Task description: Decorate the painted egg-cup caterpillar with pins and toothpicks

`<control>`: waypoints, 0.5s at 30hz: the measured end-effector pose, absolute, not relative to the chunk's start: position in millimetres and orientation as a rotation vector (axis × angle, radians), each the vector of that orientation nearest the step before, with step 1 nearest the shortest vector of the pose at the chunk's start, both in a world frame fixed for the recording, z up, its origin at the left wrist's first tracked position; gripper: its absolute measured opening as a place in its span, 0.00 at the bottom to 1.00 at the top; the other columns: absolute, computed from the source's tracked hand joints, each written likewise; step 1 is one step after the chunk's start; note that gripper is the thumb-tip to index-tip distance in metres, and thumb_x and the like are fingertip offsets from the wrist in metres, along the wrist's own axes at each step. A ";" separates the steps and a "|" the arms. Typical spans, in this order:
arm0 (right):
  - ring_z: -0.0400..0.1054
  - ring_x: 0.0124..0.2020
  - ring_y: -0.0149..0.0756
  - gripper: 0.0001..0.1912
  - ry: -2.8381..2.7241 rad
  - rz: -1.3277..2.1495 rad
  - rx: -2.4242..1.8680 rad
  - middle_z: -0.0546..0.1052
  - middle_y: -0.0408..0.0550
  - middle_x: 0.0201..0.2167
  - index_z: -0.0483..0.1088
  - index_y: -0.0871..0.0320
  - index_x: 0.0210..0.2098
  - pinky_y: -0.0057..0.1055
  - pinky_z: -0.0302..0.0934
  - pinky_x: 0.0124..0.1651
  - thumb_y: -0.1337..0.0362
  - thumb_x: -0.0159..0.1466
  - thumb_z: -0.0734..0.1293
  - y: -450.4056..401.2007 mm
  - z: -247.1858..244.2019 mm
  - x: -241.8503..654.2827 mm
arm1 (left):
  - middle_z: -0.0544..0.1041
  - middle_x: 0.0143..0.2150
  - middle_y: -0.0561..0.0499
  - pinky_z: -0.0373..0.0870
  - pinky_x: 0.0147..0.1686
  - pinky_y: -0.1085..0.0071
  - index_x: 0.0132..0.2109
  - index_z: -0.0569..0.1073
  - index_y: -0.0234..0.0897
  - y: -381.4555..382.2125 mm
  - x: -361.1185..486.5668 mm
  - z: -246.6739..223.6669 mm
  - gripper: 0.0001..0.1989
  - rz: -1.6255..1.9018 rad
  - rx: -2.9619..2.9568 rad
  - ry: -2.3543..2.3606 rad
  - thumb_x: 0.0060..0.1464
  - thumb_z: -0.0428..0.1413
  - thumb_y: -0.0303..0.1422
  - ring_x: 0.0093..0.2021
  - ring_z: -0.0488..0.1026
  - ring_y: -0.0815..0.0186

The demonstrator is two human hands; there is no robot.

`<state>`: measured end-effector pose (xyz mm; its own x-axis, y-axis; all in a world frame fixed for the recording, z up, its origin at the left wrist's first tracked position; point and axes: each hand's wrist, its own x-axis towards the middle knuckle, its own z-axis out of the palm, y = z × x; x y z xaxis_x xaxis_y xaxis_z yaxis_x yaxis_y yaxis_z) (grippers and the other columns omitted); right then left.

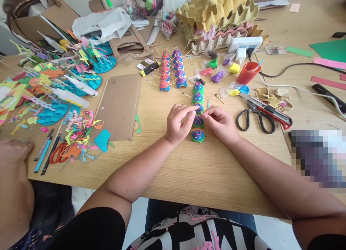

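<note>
A row of blue and green caterpillar segments, like painted egg-carton cups (198, 135), runs up the table in front of me. My left hand (178, 123) is at the left of the row, fingers bent, its index fingertip at a middle segment; what it grips, if anything, is hidden. On the other side, my right hand (220, 124) pinches what looks like a thin toothpick, pointing at the same segment. Loose toothpicks (216, 96) lie just beyond. Two finished-looking caterpillars, one red and blue (164, 77), one purple and blue (180, 75), stand farther back with sticks jutting out.
Scissors (255, 115) and a red utility knife (278, 113) lie to the right, near a red cup (248, 72). Cardboard (119, 106), paper scraps and glue bottles (69, 97) spread leftward. Egg trays (216, 19) and a power strip (244, 44) are behind. Another person's arm (14, 170) rests at far left.
</note>
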<state>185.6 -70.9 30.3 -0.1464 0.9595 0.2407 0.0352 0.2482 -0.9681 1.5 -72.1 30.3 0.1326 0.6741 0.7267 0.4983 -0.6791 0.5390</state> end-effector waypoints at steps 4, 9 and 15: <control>0.67 0.31 0.33 0.24 -1.358 1.182 -0.980 0.77 0.44 0.29 0.76 0.54 0.30 0.33 0.64 0.36 0.40 0.57 0.78 -71.0 29.5 184.7 | 0.84 0.37 0.50 0.75 0.46 0.64 0.50 0.81 0.41 -70.8 1.9 27.2 0.11 1.592 2.248 1.204 0.70 0.56 0.39 0.40 0.77 0.64; 0.64 0.29 0.31 0.23 -1.386 1.190 -0.981 0.76 0.44 0.27 0.77 0.55 0.30 0.33 0.60 0.33 0.41 0.58 0.78 -72.2 28.9 183.9 | 0.83 0.37 0.51 0.73 0.46 0.66 0.54 0.79 0.42 -69.8 1.4 25.8 0.12 1.611 2.246 1.192 0.68 0.60 0.40 0.40 0.76 0.65; 0.64 0.28 0.32 0.25 -1.443 1.164 -0.980 0.74 0.44 0.26 0.76 0.54 0.28 0.34 0.60 0.33 0.38 0.58 0.76 -72.5 29.1 184.2 | 0.84 0.40 0.50 0.74 0.46 0.65 0.48 0.82 0.42 -68.8 -0.9 27.0 0.12 1.538 2.342 1.228 0.71 0.56 0.42 0.41 0.78 0.65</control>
